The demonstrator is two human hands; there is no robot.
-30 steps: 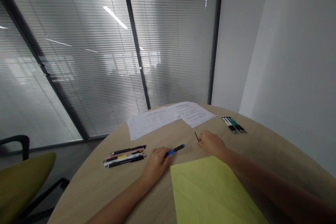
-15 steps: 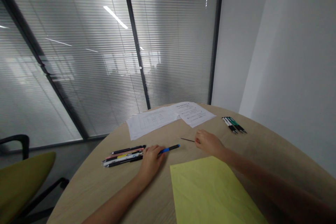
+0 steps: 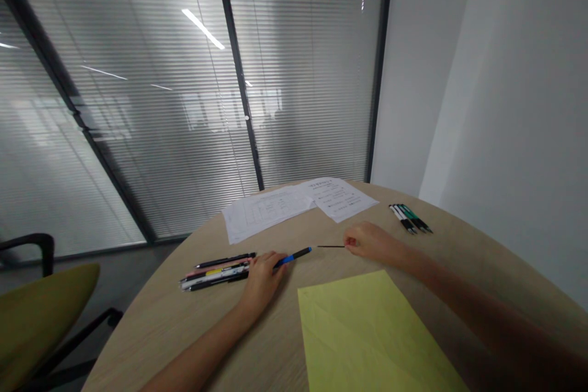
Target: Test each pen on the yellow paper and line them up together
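My left hand (image 3: 263, 277) is closed around a blue pen barrel (image 3: 293, 256) with a dark end that points right. Its wrist side rests by the right end of a row of pens (image 3: 214, 276) in black, white, yellow and pink. My right hand (image 3: 366, 240) pinches a thin dark pen refill (image 3: 331, 246), whose pale tip faces the barrel's end across a small gap. Below the right hand lies a creased yellow sheet (image 3: 353, 331).
White printed papers (image 3: 271, 211) lie at the far side of the round wooden table (image 3: 184, 331). Several white and green pens (image 3: 410, 218) sit together at the right. A green chair (image 3: 46, 312) stands to the left, with glass partitions and blinds behind.
My right hand has shifted slightly right and up, and the refill has turned from slanted to nearly level. The blue barrel has drawn a little left, its end now roughly in line with the refill.
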